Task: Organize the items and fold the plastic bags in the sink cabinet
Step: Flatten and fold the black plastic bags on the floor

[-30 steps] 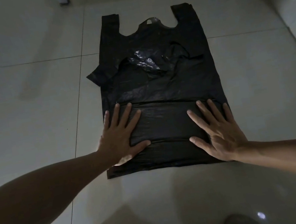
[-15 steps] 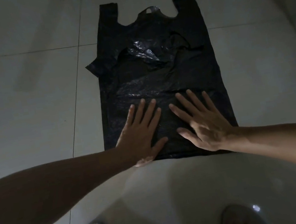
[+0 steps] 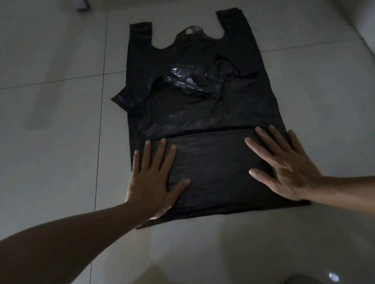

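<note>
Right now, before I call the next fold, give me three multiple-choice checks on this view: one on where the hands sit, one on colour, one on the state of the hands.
1. Where do both hands rest?
A. On the bag's handles
B. On the near, folded end of the bag
C. On bare tile beside the bag

2. What colour is the plastic bag?
A. White
B. Blue
C. Black

3. How are the hands?
A. Flat, with fingers spread
B. Pinching an edge
C. Lifted clear of the bag

Answers:
1 B: the left hand and right hand lie on the folded band at the near end of the plastic bag, while its handles point away.
2 C: it is dark against the pale floor tiles.
3 A: both palms press down, fingers straight.
</note>
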A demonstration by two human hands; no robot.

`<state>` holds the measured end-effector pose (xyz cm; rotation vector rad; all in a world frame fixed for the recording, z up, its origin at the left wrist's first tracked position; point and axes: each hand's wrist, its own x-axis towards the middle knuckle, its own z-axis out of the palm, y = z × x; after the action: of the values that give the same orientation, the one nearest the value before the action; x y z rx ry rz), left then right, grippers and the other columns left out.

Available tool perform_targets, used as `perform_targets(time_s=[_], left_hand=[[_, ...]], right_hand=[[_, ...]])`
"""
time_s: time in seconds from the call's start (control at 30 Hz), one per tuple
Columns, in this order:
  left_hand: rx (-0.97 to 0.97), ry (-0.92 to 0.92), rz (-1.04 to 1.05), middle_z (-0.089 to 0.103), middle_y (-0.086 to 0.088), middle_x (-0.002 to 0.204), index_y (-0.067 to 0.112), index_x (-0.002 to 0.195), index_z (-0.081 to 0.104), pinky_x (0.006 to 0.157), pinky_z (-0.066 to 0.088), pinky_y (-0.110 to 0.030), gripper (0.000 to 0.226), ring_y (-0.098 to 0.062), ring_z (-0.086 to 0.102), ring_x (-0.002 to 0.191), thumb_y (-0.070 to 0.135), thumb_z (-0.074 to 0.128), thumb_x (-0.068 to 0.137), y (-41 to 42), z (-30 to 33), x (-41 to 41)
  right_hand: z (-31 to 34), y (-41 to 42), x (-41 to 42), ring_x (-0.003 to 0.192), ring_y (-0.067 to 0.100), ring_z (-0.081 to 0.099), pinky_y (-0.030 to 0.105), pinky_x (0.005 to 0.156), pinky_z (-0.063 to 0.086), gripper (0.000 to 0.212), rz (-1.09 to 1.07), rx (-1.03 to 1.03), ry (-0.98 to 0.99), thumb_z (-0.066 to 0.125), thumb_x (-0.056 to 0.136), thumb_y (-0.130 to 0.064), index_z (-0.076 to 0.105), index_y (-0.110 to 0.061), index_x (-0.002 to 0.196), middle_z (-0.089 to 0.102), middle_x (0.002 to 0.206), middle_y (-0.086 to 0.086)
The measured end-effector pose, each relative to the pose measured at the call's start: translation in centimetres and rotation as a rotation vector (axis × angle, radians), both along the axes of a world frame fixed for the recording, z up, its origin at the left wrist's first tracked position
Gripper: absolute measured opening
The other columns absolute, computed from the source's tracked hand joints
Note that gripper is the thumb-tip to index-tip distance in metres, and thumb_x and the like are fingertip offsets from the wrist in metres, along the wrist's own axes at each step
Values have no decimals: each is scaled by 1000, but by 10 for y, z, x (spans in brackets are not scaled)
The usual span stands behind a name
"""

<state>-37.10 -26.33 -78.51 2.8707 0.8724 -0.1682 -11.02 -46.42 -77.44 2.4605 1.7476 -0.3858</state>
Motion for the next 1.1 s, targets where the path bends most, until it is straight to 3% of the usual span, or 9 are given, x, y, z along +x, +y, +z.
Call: perform_targets(time_s=[0.1, 0.27, 0.37, 0.5, 0.67, 0.87, 1.0, 1.03, 1.1], left_hand=[[-57, -153, 141, 4, -5, 162, 21, 154, 14, 120, -4, -47, 81, -24, -2, 149, 70, 15, 90, 6, 14, 9], [81, -199, -146, 26, -11, 157, 10, 147, 35, 119, 11, -52, 65, -27, 16, 147, 48, 27, 95, 26, 25, 45], [60, -61, -223, 12, -8, 161, 16, 152, 20, 120, 4, -50, 70, -24, 5, 149, 54, 18, 93, 32, 13, 62], [40, 62, 5, -15, 0, 161, 29, 153, -7, 119, -7, -50, 86, -23, -17, 147, 76, -4, 82, 50, -3, 56], [46, 53, 73, -14, 0, 161, 28, 154, -6, 119, -4, -52, 89, -26, -16, 147, 79, 0, 81, 52, -4, 51], [108, -73, -2, 25, -11, 156, 14, 147, 32, 118, 6, -54, 78, -31, 16, 146, 64, 18, 89, 55, 7, 75], [31, -13, -392, -1, -3, 162, 23, 155, 8, 120, -2, -48, 76, -20, -6, 149, 66, 7, 91, 74, 0, 89], [31, 29, -372, -7, -1, 162, 27, 154, 0, 119, -5, -48, 78, -18, -10, 148, 70, 0, 88, 85, -1, 89], [1, 69, -66, -5, -2, 162, 33, 153, -4, 119, -4, -50, 83, -23, -6, 149, 77, -8, 82, 114, 0, 88]], right_hand=[[7, 8, 1, 151, 29, -3, 55, 120, 3, 76, 22, 63, -12, 16, 93, -67, 14, -24, 156, 5, 164, 2], [19, 57, 0, 150, 30, 11, 56, 119, 14, 62, 237, 207, 19, 33, 97, -47, 36, -12, 148, 23, 161, 7], [11, 89, -6, 151, 27, 8, 54, 120, 10, 67, 274, 140, 19, 25, 96, -52, 27, -16, 153, 15, 163, 5], [-5, 95, 6, 151, 23, -10, 54, 119, -6, 77, -17, 59, -16, 6, 89, -72, 1, -34, 155, -9, 164, -3], [-10, 91, 10, 150, 24, -13, 57, 119, -6, 73, -105, 50, -37, 5, 90, -73, -7, -39, 153, -12, 164, -3], [-14, 90, 10, 151, 27, -8, 58, 119, -3, 74, -92, 68, -56, 6, 90, -73, -6, -37, 154, -6, 164, 0], [-13, 90, 9, 151, 29, -2, 59, 119, 2, 75, -91, 85, -65, 5, 90, -72, 1, -35, 155, 0, 165, 2], [-13, 90, 9, 151, 29, -2, 59, 119, 2, 75, -92, 81, -71, 4, 90, -72, 0, -35, 155, -1, 165, 2], [-14, 89, 10, 151, 28, -4, 58, 119, 2, 75, -92, 77, -78, 3, 90, -73, -5, -35, 155, -3, 165, 1]])
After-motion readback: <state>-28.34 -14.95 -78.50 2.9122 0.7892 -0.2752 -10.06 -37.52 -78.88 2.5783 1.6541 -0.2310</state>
